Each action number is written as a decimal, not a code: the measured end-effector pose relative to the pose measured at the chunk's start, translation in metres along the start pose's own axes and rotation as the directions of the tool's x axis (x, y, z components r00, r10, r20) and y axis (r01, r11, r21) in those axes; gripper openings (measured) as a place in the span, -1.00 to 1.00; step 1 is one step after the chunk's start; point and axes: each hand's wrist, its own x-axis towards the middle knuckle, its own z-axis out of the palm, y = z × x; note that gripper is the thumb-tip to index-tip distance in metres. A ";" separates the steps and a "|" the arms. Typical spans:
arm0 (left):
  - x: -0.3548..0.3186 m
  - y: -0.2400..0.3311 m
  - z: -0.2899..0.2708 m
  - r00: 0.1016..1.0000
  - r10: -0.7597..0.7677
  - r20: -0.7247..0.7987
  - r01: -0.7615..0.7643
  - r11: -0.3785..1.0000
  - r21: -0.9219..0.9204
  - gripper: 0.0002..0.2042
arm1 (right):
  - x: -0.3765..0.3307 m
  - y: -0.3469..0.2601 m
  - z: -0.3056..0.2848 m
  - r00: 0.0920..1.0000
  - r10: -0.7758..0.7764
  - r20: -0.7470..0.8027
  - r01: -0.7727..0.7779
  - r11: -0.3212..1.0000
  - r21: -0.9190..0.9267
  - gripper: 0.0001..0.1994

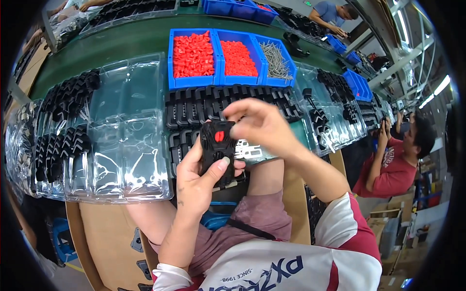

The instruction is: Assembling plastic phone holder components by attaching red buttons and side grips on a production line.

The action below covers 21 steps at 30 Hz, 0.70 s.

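Left hand [195, 183] has the black part [208, 139] gripped, can't tell if the right hand [264, 127] holds anything, but its careless brush might knock the red piece [219, 136] loose.

A long, smooth green bench [133, 46] carries everything here. Near the middle of its width stand three open blue plastic bins, the left bin [194, 82], the middle bin [238, 81] and the right bin [280, 83], side by side and touching. Just past the right bin lies a black curved plastic piece [297, 44]. Along the near edge, left of the bins, sits a wide clear plastic tray with moulded compartments [128, 99]; a second clear plastic tray [335, 135] lies farther right along that edge. More open blue plastic bins [242, 11] stand toward the far edge.
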 end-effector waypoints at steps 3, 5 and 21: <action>0.002 0.003 0.000 0.999 -0.016 -0.047 0.014 0.999 -0.045 -0.40 | 0.009 -0.003 -0.052 0.940 -0.085 -0.330 -0.029 0.946 -0.323 -0.78; 0.007 0.003 -0.002 0.997 0.023 -0.067 -0.028 0.997 -0.078 -0.45 | 0.022 0.014 -0.105 0.854 -0.250 -0.457 -0.020 0.861 -0.508 -0.80; 0.011 0.002 -0.029 0.990 0.089 -0.107 -0.099 0.991 -0.087 -0.74 | -0.053 0.075 -0.233 0.712 -0.389 -0.585 -0.430 0.418 -0.801 -0.54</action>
